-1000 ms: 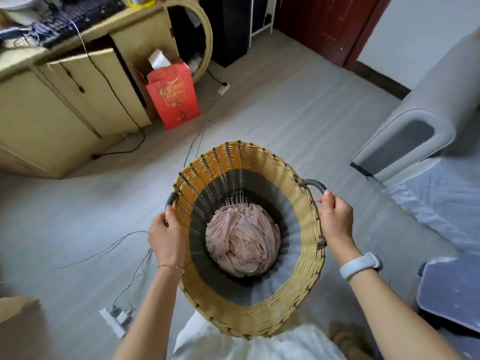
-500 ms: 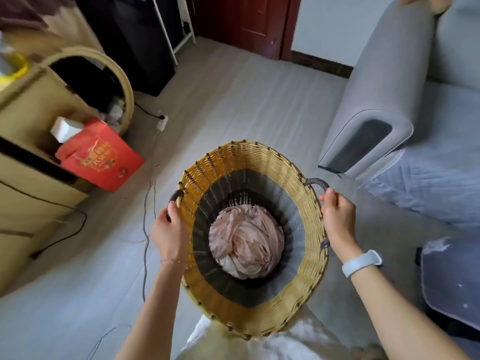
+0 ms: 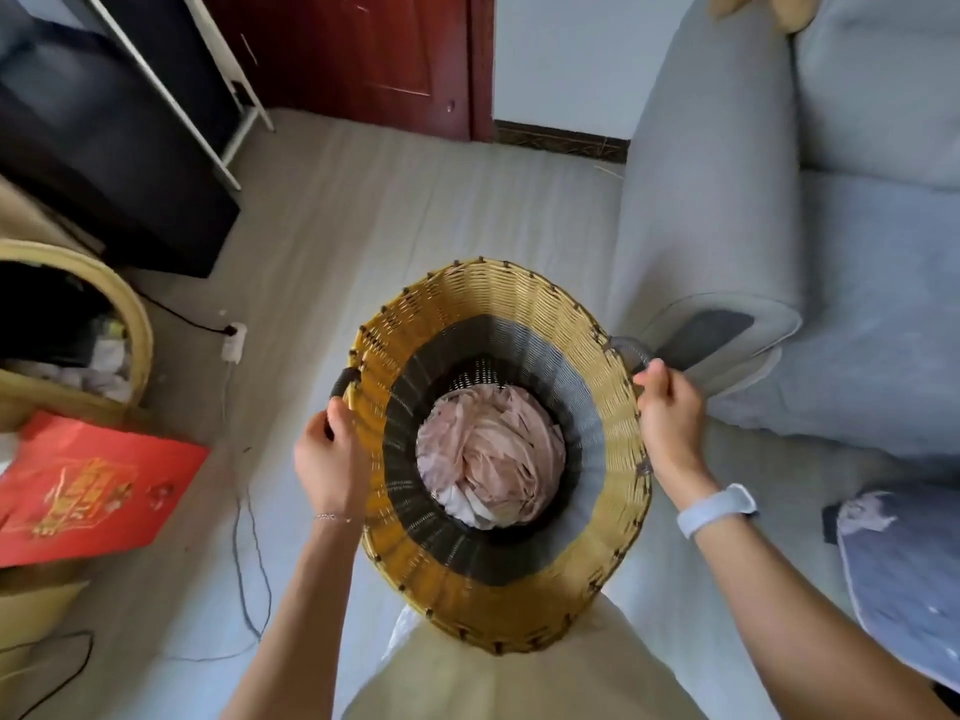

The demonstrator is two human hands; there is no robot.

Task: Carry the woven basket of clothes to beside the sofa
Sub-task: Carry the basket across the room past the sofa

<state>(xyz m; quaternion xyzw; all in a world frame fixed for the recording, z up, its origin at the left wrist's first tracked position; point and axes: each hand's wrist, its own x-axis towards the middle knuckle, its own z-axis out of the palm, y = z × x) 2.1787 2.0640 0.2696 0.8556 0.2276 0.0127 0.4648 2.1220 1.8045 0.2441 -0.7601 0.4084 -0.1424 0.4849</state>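
At frame centre, woven basket (image 3: 498, 600) held in front of person's torso, rim yellow-tan, inner wall w/ dark grey band, seen from straight above. Pink crumpled clothes (image 3: 491, 457) bunched at bottom, w/ a bit of white fabric at approx 7 o'clock of the pile. Left hand (image 3: 330, 459) at basket's 9 o'clock, fingers curled tight round the dark left handle (image 3: 344, 381); thin bracelet at wrist. Right hand (image 3: 670, 413) at 3 o'clock, closed round the grey right handle (image 3: 631, 350); pale wristband (image 3: 717, 509) on that wrist. Grey sofa (image 3: 857, 304) at 2 o'clock of basket, its armrest (image 3: 711, 200) end just beside right handle; can't tell if touching. Basket bottom hidden, so can't tell if on floor or lifted. Red bag (image 3: 88, 491) at 9 o'clock, well apart, near a 2nd tan woven basket (image 3: 130, 314) at 10 o'clock. White plug adapter (image 3: 234, 341) w/ black cable on floor (image 3: 405, 210) btw them and the held basket. Dark red door (image 3: 363, 54) at 12 o'clock. Blue-grey cushion (image 3: 904, 579) at 4 o'clock.
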